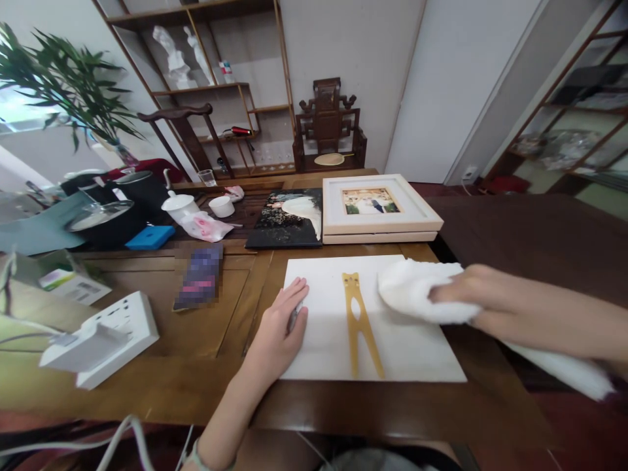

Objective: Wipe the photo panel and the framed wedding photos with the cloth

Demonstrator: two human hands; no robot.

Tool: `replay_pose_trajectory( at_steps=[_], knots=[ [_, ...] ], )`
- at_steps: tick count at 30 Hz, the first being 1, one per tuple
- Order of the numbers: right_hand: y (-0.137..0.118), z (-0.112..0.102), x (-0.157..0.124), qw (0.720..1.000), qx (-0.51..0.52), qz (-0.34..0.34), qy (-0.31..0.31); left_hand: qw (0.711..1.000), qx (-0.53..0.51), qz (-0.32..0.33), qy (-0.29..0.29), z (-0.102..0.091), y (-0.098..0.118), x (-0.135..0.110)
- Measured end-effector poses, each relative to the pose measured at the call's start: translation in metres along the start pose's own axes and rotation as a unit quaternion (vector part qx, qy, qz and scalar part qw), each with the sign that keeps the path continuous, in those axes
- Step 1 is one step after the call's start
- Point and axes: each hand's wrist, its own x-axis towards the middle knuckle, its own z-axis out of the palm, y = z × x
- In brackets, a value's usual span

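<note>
A white board [324, 360] lies flat on the wooden table. On its middle rests a flat yellow cutout [360, 320] with a cat-like head, an oval hole and two long legs. My left hand [287, 317] lies along the board's left edge, fingers stretched out on it; a small greyish patch under the palm is unclear. At the board's right side, my right hand [471, 294] grips a bunched, fluffy white cloth [412, 288], blurred by motion. A long white strip [564, 369] hangs below that forearm; whether it belongs to the cloth I cannot tell.
Behind the board are a dark photo panel [289, 219] and stacked pale photo frames [412, 209]. To the left lie a white power strip [122, 340], a blurred-out purple item [200, 276], a blue box [150, 237] and a white teapot [179, 206]. A carved chair [328, 124] stands beyond.
</note>
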Motion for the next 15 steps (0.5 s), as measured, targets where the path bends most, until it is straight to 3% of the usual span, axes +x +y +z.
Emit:
replay_pose_trajectory(
  at_steps=[3, 5, 8, 10, 13, 15],
  knots=[
    [0.014, -0.015, -0.001, 0.999, 0.01, 0.018, 0.032, 1.0, 0.0, -0.004, -0.001, 0.0, 0.001, 0.0],
    [0.017, -0.011, 0.006, 0.992, -0.059, 0.041, 0.106, 1.0, -0.002, -0.005, -0.003, -0.001, 0.001, 0.001],
    [0.008, 0.019, 0.018, 0.975, -0.146, -0.035, 0.166, 1.0, -0.006, -0.007, -0.003, -0.002, 0.002, 0.001],
    [0.0, 0.046, 0.025, 0.97, -0.155, -0.092, 0.162, 1.0, -0.008, -0.01, -0.001, -0.002, 0.003, 0.001],
    [-0.011, 0.074, 0.031, 0.975, -0.144, -0.093, 0.14, 1.0, -0.008, -0.01, -0.001, -0.002, 0.003, 0.001],
    [-0.016, 0.08, 0.028, 0.98, -0.131, -0.087, 0.125, 1.0, -0.006, -0.008, -0.002, -0.001, 0.002, 0.002]
  ],
)
